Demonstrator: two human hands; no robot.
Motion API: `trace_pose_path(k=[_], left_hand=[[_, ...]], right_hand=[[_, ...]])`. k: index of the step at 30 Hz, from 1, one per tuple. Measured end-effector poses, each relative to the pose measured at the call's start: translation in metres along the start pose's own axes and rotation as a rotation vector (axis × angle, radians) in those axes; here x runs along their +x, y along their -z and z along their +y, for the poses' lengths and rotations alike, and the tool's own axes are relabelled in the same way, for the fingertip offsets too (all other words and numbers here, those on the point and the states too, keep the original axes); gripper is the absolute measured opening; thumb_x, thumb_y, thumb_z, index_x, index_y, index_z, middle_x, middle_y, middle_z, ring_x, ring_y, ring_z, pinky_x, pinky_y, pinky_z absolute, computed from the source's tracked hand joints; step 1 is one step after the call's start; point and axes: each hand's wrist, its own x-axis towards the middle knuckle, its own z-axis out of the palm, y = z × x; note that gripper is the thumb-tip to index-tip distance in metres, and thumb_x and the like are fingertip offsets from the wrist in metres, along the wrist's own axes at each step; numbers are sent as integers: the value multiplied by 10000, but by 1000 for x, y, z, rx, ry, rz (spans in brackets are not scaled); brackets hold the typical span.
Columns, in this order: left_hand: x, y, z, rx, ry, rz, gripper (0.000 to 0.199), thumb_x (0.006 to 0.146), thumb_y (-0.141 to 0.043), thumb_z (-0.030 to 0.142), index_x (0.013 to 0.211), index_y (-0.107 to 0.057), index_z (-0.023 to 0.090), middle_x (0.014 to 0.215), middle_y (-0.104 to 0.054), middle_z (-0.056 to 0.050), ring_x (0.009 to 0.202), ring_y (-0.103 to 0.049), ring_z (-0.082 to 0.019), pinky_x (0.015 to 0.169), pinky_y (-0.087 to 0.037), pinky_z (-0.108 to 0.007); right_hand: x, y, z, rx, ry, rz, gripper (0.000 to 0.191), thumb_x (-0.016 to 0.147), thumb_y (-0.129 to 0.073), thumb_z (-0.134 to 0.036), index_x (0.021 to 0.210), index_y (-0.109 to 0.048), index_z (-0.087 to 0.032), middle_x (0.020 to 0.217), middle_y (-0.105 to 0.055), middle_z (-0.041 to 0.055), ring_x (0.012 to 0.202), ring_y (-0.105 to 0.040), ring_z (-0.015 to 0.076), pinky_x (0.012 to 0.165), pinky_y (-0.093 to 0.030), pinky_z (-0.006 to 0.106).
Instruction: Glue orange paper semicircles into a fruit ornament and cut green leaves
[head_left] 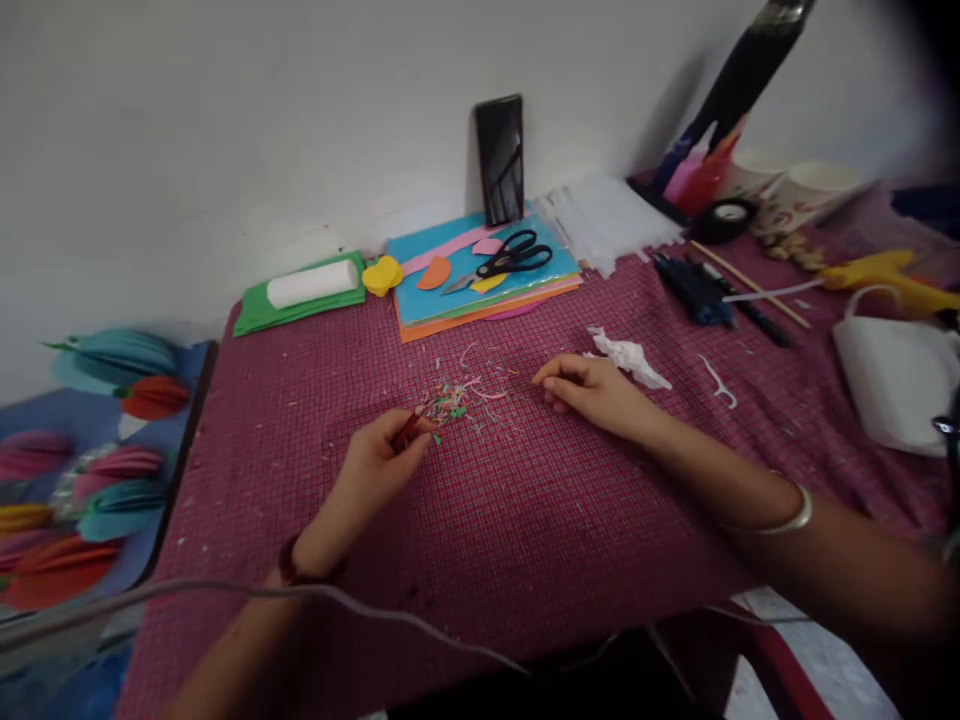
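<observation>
A pile of tiny coloured paper scraps [450,402] lies in the middle of the red checked tablecloth [480,520]. My left hand [379,465] is at its left edge, thumb and fingers closed around a small dark red piece [406,430] whose kind I cannot make out. To the right of the pile, my right hand [589,392] rests low over the cloth with fingers curled and the thumb against them. Anything between those fingertips is hidden. A crumpled white tissue [630,358] lies just behind the right hand.
Scissors [514,258] and cut shapes lie on stacked coloured sheets [420,310]; a phone [500,160] leans on the wall. A white roll [313,284] sits at back left. A yellow glue gun [877,278] and white box [900,370] are right. A cable [337,600] crosses the foreground.
</observation>
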Motion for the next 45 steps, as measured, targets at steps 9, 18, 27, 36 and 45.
trace_pose_path(k=[9,18,27,36,45], left_hand=[[30,-17,-2,365,-158,-108,135,829,-606,295,747,-599,189,721,-574,-4,669,-536,-134,618,-398,-258],[34,-23,-9,234,-29,-96,115,799,-620,303,797,-628,188,712,-582,-1,653,-518,-134,596,-391,-248],[30,7,14,-234,258,-110,213,639,-777,295,778,-676,170,731,-650,1,642,-545,-102,603,-414,-214],[31,57,1,-229,372,-210,240,614,-775,323,772,-676,171,595,-558,40,459,-370,-51,439,-268,-191],[45,173,-87,91,466,216,271,559,-740,353,720,-652,154,584,-578,6,513,-438,-113,497,-324,-239]], right_hand=[[2,4,0,-37,39,-78,149,840,-493,-214,888,-623,-160,715,-558,-14,617,-508,102,584,-394,246],[2,4,-1,-59,58,-93,152,852,-492,-213,880,-625,-146,673,-520,-29,602,-462,103,577,-363,249],[2,5,-1,-63,87,-96,137,852,-492,-206,863,-621,-162,679,-549,-28,605,-483,98,577,-377,240],[-1,5,-1,-92,99,-76,181,863,-489,-266,859,-642,-168,731,-615,5,639,-556,126,594,-448,263],[1,6,7,-143,47,-95,260,887,-531,-402,887,-673,-184,739,-640,23,637,-566,152,585,-487,290]])
